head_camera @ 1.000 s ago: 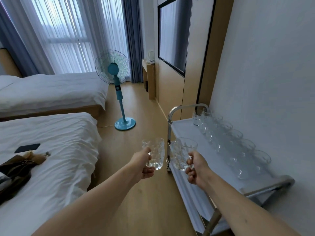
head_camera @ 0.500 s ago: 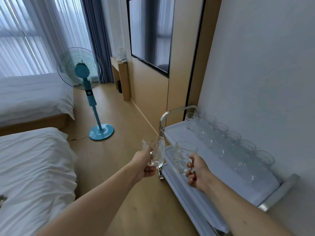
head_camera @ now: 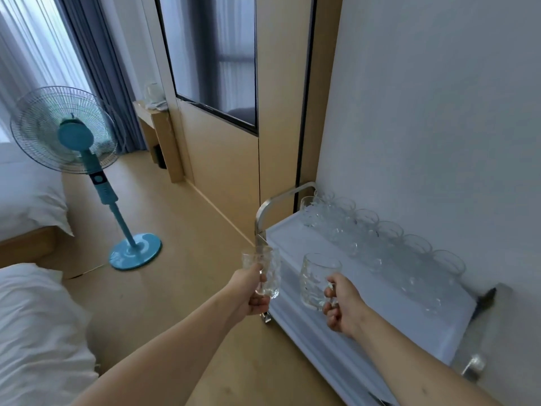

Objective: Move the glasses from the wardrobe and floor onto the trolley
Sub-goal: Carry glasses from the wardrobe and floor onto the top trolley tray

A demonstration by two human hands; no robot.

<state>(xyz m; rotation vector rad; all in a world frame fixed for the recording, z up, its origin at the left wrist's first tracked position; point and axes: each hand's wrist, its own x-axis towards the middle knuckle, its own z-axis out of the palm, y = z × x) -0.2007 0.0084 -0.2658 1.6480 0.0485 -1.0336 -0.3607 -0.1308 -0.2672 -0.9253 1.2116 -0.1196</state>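
Just beyond the fingers of the right hand [head_camera: 342, 307], which curl round the handle of a clear dimpled glass mug [head_camera: 317, 281], lies the bare near strip of the white top shelf of the metal-framed trolley [head_camera: 295, 247]; the mug should, I judge, go down there upright, short of the row of clear glasses along the wall side [head_camera: 380, 244]. Left of it, the left hand [head_camera: 248, 291] pinches a second clear dimpled glass [head_camera: 265, 272] by its side, held level over the trolley's edge. Both forearms reach forward, wrists straight.
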